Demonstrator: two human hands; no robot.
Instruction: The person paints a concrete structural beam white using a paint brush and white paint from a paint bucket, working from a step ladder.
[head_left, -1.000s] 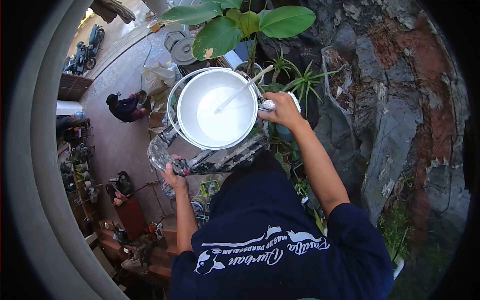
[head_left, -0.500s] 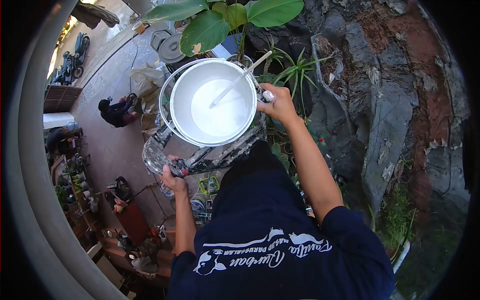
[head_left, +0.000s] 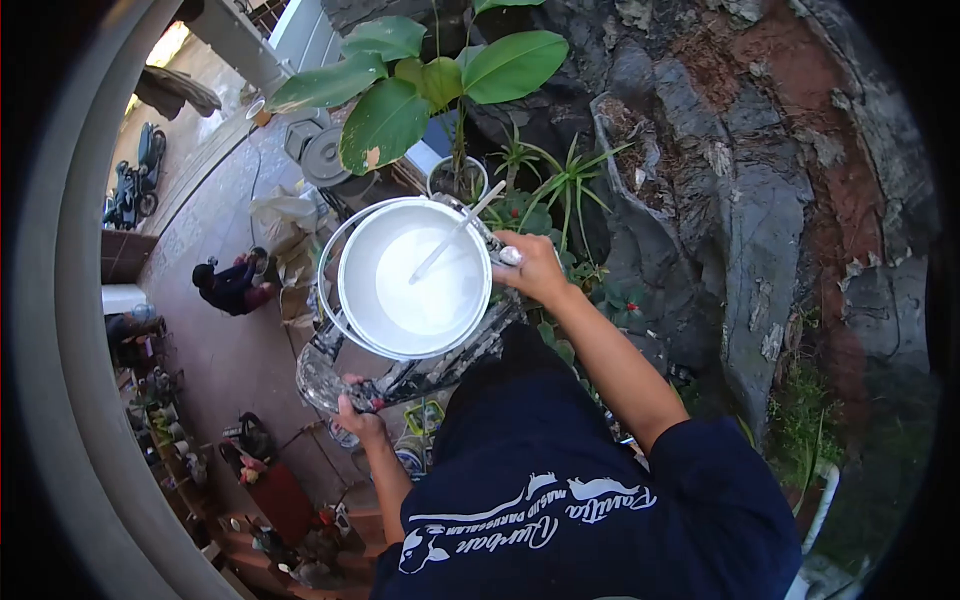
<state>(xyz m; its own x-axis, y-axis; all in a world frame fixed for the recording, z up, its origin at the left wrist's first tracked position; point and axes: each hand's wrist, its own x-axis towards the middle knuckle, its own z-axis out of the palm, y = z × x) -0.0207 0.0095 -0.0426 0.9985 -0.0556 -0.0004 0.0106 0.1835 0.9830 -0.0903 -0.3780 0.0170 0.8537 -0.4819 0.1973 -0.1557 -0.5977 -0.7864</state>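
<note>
A white bucket with white paint in it rests on a dark, paint-spattered frame that looks like the top of a stepladder. A stick, its lower end coated white, leans across the bucket from the paint to the upper right rim. My left hand is closed round the near left part of the frame. On the right, my right hand grips the frame's side close to the bucket, beside a white-smeared knob-like end. The bucket hides part of the frame.
A large-leafed plant and spiky plants stand beyond the bucket. To the right rises a rough rock wall. A pale column curves along the left. Far below, a person is on the paved ground.
My view has shifted, so the bucket, frame and both hands appear lower. Both hands keep their hold on the frame, and the stick still leans in the bucket.
</note>
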